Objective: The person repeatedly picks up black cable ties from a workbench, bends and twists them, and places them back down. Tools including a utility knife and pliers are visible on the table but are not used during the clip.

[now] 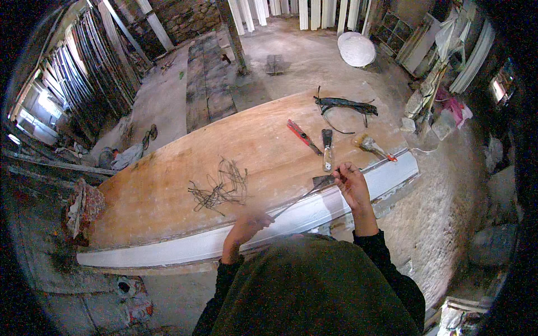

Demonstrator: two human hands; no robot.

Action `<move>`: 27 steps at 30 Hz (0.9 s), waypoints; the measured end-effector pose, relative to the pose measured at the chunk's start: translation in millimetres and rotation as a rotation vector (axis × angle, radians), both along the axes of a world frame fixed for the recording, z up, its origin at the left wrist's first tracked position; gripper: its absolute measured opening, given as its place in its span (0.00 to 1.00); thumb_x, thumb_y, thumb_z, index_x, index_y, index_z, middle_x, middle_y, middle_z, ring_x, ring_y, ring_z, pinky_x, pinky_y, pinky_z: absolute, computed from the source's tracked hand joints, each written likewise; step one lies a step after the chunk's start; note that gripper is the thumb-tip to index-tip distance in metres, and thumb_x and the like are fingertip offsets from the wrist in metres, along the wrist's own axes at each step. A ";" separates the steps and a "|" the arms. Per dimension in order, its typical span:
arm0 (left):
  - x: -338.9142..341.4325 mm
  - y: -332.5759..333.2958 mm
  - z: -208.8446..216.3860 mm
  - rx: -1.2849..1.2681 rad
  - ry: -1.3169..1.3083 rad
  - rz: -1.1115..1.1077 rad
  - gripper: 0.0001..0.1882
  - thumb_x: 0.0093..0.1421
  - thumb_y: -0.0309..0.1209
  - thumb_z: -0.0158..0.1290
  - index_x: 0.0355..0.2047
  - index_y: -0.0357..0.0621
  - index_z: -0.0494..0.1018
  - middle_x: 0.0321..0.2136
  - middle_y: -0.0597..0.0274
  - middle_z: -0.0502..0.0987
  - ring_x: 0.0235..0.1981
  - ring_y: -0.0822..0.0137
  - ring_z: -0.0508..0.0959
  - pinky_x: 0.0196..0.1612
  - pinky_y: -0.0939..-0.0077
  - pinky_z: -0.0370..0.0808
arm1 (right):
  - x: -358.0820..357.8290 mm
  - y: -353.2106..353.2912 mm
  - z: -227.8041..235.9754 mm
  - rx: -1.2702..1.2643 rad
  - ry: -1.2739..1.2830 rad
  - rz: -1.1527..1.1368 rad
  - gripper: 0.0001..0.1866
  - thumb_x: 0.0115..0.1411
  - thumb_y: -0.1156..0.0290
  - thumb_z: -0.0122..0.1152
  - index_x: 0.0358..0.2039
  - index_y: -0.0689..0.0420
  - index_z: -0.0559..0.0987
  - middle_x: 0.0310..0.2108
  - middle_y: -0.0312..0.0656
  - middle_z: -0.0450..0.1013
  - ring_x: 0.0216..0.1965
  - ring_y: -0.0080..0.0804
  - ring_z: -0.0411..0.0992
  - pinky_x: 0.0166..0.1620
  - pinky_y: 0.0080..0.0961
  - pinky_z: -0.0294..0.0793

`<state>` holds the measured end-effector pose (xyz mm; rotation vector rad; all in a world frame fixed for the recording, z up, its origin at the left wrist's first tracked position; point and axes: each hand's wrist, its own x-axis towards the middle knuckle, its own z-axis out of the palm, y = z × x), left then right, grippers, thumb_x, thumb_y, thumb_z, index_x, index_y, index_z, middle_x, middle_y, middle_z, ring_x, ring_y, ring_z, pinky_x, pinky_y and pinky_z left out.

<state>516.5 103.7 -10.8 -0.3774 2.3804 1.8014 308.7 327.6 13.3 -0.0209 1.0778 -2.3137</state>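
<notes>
Wearing long black sleeves: left sleeve (224, 288) is ending near the wrist, right sleeve (395, 285) is leaving some forearm bare. Dark olive-brown cloth (308, 285), broad, round-topped, is showing between them, overlapping the board's (168, 159) near edge. Both hands (353, 187) are showing bare.

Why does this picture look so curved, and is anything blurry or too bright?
In the head view, the fisheye lens bends straight edges toward a dark rim; there too, the left hand is smeared, probably by motion, while the right hand looks clearer; same view, glare washes out the bright opening at far left.
</notes>
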 end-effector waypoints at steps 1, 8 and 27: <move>-1.0 1.3 -7.7 0.002 -0.030 -0.029 0.07 0.50 0.32 0.50 0.27 0.43 0.74 0.24 0.66 0.74 0.24 0.75 0.70 0.27 0.82 0.67 | -1.3 -0.4 0.5 0.001 0.009 -0.022 0.04 0.51 0.71 0.54 0.26 0.56 0.69 0.26 0.36 0.70 0.26 0.23 0.70 0.27 0.16 0.71; -20.7 27.4 -35.8 0.215 -0.012 0.265 0.11 0.50 0.35 0.52 0.27 0.39 0.73 0.23 0.62 0.74 0.26 0.73 0.72 0.33 0.80 0.69 | 15.1 -21.0 22.3 0.297 0.419 -0.093 0.05 0.50 0.75 0.54 0.27 0.59 0.69 0.26 0.39 0.69 0.27 0.26 0.70 0.31 0.20 0.70; -39.8 42.4 7.7 0.918 0.005 0.596 0.09 0.52 0.31 0.47 0.33 0.41 0.68 0.30 0.63 0.70 0.32 0.69 0.70 0.38 0.72 0.67 | 64.9 -51.8 -9.5 0.384 1.228 0.261 0.05 0.45 0.75 0.58 0.26 0.57 0.74 0.29 0.40 0.72 0.33 0.30 0.71 0.38 0.23 0.69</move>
